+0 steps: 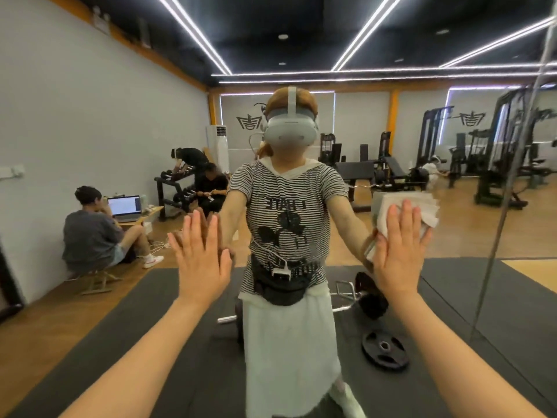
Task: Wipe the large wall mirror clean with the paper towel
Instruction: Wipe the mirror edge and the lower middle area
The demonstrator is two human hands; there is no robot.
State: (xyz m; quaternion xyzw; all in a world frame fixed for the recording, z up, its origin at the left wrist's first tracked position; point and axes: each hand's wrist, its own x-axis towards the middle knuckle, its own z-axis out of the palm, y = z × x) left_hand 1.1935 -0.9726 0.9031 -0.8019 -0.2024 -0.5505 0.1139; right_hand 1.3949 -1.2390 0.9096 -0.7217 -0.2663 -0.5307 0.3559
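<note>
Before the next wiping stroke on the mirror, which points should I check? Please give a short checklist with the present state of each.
1. Paper towel between right hand and mirror: ok, palm presses it flat.
2. Towel folded, not loose: ok, a thick pad.
3. Left hand bare on the glass: not ok, it may leave prints.
4. Mirror seam right of the towel: ok, not reached.
5. Smears left on the glass: cannot tell.

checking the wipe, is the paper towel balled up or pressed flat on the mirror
Pressed flat: the right hand spreads open over the paper towel against the wall mirror.
</note>
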